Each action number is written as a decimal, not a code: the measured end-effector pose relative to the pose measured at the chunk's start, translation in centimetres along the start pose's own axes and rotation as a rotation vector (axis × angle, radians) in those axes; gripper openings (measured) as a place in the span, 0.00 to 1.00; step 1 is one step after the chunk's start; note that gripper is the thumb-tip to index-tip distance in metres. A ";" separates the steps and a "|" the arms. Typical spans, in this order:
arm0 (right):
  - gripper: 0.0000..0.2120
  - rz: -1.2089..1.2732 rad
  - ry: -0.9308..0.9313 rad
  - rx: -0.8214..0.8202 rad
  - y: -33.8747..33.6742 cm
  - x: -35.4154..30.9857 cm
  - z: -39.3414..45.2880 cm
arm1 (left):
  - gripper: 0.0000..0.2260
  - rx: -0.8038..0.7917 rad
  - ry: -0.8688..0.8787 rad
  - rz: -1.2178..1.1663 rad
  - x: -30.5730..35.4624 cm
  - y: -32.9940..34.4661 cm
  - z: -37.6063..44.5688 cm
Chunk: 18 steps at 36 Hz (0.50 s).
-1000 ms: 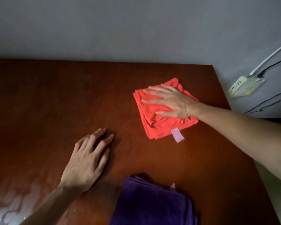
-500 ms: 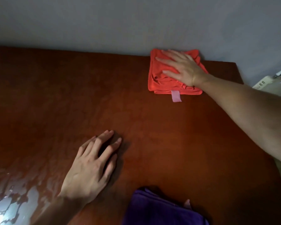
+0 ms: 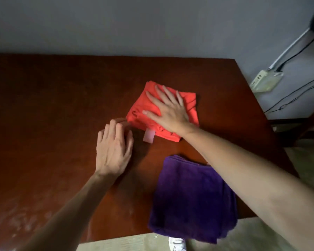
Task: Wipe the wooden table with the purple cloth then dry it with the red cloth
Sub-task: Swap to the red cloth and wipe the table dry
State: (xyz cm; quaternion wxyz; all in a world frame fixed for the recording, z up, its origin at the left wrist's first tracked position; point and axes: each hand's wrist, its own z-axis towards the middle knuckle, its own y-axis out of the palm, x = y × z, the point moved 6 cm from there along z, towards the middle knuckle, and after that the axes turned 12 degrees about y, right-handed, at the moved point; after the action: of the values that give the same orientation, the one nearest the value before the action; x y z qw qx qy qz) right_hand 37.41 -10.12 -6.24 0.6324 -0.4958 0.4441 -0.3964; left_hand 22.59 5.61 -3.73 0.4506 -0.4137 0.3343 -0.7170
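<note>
My right hand point(image 3: 168, 110) lies flat on the red cloth point(image 3: 149, 107), palm down and fingers spread wide, pressing the folded cloth against the wooden table point(image 3: 53, 109); it grips nothing, it only bears down with the whole palm and the thumb stretched out toward the left edge of the fabric. The cloth sits in the middle of the right half of the tabletop, its folds bunched along the near side, and a pale pink tag point(image 3: 148, 135) sticks out from its near edge onto the bare wood.

My left hand point(image 3: 113, 149) rests on the table just beside the cloth's near-left corner — open, palm down, fingers loosely together and slightly curled at the tips; whether the fingertips touch the red fabric I cannot tell, since they are blurred there. It holds nothing.

The purple cloth point(image 3: 192, 198) lies folded at the near right of the table, nearer to me than the red one and apart from it; its near edge hangs over the table's front edge, and my right forearm crosses above its far right corner.

The wood on the near left shows a pale, streaky sheen point(image 3: 24, 223); beyond the table's right side a white power strip point(image 3: 266, 81) hangs against the grey wall — with cables running from it.
</note>
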 end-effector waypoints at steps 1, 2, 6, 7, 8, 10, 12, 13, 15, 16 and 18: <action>0.38 0.000 -0.040 0.001 0.2 -0.9 -1.4 | 0.09 -0.001 -0.026 -0.003 -0.8 -0.5 -0.7; 0.37 -0.006 -0.084 -0.008 0.5 -1.7 -2.6 | 0.09 -0.009 -0.034 0.002 -1.7 -1.1 -1.4; 0.36 -0.028 -0.215 -0.025 0.8 -3.2 -4.8 | 0.14 -0.116 0.000 0.062 -6.2 -3.3 -3.5; 0.36 -0.024 -0.239 -0.025 0.7 -3.2 -4.8 | 0.16 -0.173 0.009 0.073 -7.4 -3.5 -3.8; 0.36 -0.018 -0.262 -0.032 0.6 -3.2 -4.6 | 0.19 -0.230 0.016 0.078 -8.6 -3.6 -4.0; 0.35 -0.010 -0.325 -0.072 0.6 -3.1 -3.9 | 0.22 -0.307 0.033 0.076 -10.3 -3.6 -4.2; 0.32 -0.013 -0.423 -0.116 0.6 -3.1 -3.0 | 0.24 -0.342 0.042 0.062 -11.0 -3.3 -4.3; 0.31 -0.022 -0.480 -0.131 0.6 -3.2 -2.4 | 0.24 -0.353 0.039 0.050 -11.1 -3.1 -4.2; 0.29 -0.040 -0.585 -0.161 0.6 -3.4 -0.8 | 0.24 -0.364 0.036 0.031 -11.4 -2.9 -4.3; 0.28 -0.045 -0.627 -0.179 0.7 -3.5 0.1 | 0.24 -0.370 0.038 0.024 -11.5 -2.8 -4.3; 0.27 -0.055 -0.699 -0.202 0.8 -3.7 2.2 | 0.24 -0.375 0.041 0.007 -11.6 -2.7 -4.3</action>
State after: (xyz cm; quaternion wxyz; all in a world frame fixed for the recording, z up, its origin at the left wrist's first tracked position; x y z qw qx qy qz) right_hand 38.45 -5.92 -6.17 0.6830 -0.6729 0.2245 -0.1740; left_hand 20.67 17.76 -6.65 0.3611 -0.4745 0.4728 -0.6488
